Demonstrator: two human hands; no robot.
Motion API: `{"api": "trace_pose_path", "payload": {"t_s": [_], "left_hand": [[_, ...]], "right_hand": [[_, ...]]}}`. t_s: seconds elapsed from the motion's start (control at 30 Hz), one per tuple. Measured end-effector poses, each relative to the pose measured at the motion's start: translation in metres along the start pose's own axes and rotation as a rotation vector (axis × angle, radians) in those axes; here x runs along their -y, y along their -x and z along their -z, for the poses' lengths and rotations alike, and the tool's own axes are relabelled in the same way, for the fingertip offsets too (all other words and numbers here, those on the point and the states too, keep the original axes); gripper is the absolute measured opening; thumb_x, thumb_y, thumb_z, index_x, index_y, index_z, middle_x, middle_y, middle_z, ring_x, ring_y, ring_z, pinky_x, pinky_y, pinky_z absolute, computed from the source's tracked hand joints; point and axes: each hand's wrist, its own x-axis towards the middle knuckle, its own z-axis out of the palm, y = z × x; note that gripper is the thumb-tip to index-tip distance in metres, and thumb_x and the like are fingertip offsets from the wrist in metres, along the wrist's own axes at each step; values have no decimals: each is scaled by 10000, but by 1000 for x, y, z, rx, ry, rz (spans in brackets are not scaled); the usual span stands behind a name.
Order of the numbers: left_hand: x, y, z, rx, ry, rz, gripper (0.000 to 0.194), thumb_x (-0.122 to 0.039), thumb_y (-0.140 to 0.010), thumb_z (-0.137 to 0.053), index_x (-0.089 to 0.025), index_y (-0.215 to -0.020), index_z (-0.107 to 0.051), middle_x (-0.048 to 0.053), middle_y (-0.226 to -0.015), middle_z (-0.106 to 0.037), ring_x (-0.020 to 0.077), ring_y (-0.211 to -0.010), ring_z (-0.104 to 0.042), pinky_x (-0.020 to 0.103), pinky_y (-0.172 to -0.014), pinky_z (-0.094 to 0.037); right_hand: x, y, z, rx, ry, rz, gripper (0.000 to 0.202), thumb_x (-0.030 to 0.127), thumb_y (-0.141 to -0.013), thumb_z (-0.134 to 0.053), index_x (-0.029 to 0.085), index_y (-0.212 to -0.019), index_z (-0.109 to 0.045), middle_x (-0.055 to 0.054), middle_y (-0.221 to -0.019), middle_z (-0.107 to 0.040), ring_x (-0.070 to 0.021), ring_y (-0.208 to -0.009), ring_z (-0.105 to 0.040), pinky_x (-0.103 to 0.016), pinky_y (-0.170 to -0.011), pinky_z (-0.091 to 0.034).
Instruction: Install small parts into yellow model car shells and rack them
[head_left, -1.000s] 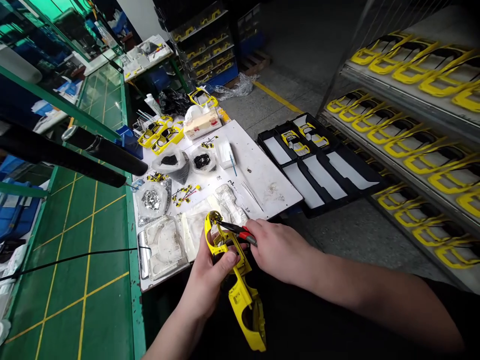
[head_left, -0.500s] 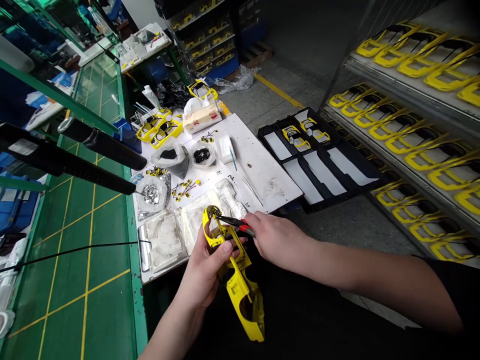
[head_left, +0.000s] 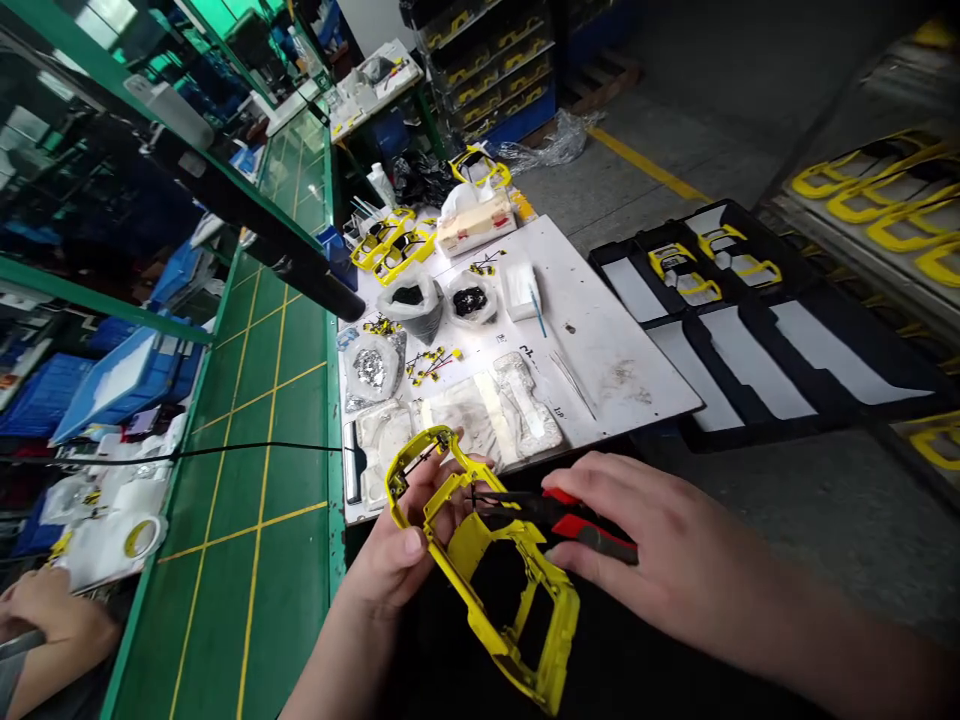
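My left hand (head_left: 390, 560) is closed on the upper end of a yellow model car body (head_left: 480, 610), an open shell with window gaps. The shell is tilted, its far end up by the table edge and its near end low in front of me. In my right hand (head_left: 652, 530) is a pair of pliers (head_left: 585, 525) with red and black handles. The dark jaws lie across the middle of the shell, by its crossbar; whether they grip anything there I cannot make out. Some left fingers are hidden behind the shell.
On the white table (head_left: 630, 370) are bags of small parts (head_left: 375, 370), white molds (head_left: 517, 410), tweezers (head_left: 574, 385) and a tissue box (head_left: 476, 220). A black divided tray (head_left: 660, 320) stands to the right. Left is a green conveyor (head_left: 292, 440), with another person's hand (head_left: 60, 610) beyond.
The view has swung left. The car body has turned to show its open inside more fully. The pliers have moved from its top end to the middle.
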Motion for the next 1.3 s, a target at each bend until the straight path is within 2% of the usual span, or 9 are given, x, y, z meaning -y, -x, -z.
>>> {"api": "trace_pose_path", "payload": {"t_s": [0.13,0.23,0.33,0.5,0.6,0.77,0.97,1.1,1.3], "left_hand": [[-15,3,4,76,-110,-94,990,-635,-747,-1041,-313,-1602,-661,194,-1572,-658,451,-1261,-752,620,-1149,-606],[-19,7,-4,18,-151,-223,993,-521,-713,-1095,-357,-1584,-647,145,-1572,-644,485,-1427,-672,638,-1254,-544],[-14,8,-11,-27,-228,-384,945,-367,-725,-1103,-405,-1549,-640,93,-1585,-622,483,-1578,-558,674,-1361,-431],[1,3,-13,39,-283,-605,1049,-436,-706,-1115,-399,-1580,-536,79,-1582,-595,463,-1607,-544,667,-1397,-405],[4,1,-14,6,-284,-602,1028,-447,-721,-1109,-419,-1574,-537,65,-1595,-584,459,-1624,-523,671,-1408,-404],[9,-4,-14,31,-293,-626,1032,-408,-735,-1099,-402,-1593,-524,75,-1601,-579,444,-1619,-535,656,-1399,-438],[11,-7,-14,3,-388,-644,1028,-510,-767,-1072,-430,-1601,-475,73,-1603,-575,421,-1628,-527,648,-1411,-419],[9,-7,-12,24,-446,-657,1027,-494,-775,-1073,-406,-1599,-465,84,-1590,-557,408,-1625,-530,635,-1411,-416],[9,-5,-12,38,-471,-645,1016,-427,-801,-1062,-394,-1607,-445,99,-1598,-536,406,-1643,-510,620,-1397,-428]], "right_hand": [[22,-8,-7,8,44,148,349,579,-1095,-715,329,-1329,-785,-67,-1139,-817,-280,-967,-785,-424,-812,-629],[37,-14,-13,-36,93,242,374,564,-1115,-682,310,-1374,-776,-90,-1171,-822,-296,-992,-787,-446,-812,-632],[47,-17,-16,-88,136,342,406,530,-1113,-701,269,-1417,-761,-101,-1175,-824,-297,-997,-778,-454,-804,-635],[52,-17,-15,-166,200,442,331,370,-1135,-674,178,-1385,-775,-86,-1120,-821,-300,-957,-753,-469,-748,-593],[51,-18,-12,-144,203,462,337,371,-1159,-634,177,-1395,-776,-72,-1137,-827,-293,-961,-745,-468,-742,-563],[52,-18,-8,-154,238,436,339,352,-1186,-594,182,-1418,-774,-52,-1147,-840,-283,-985,-748,-468,-773,-527],[51,-17,-5,-156,252,449,360,334,-1202,-550,160,-1427,-771,-60,-1178,-842,-288,-1032,-748,-477,-825,-520],[48,-20,-1,-141,257,493,359,267,-1178,-568,141,-1456,-757,-67,-1201,-839,-295,-1056,-745,-488,-849,-519],[44,-26,0,-126,264,519,350,265,-1173,-574,129,-1427,-772,-73,-1201,-837,-295,-1066,-745,-495,-878,-535]]}}
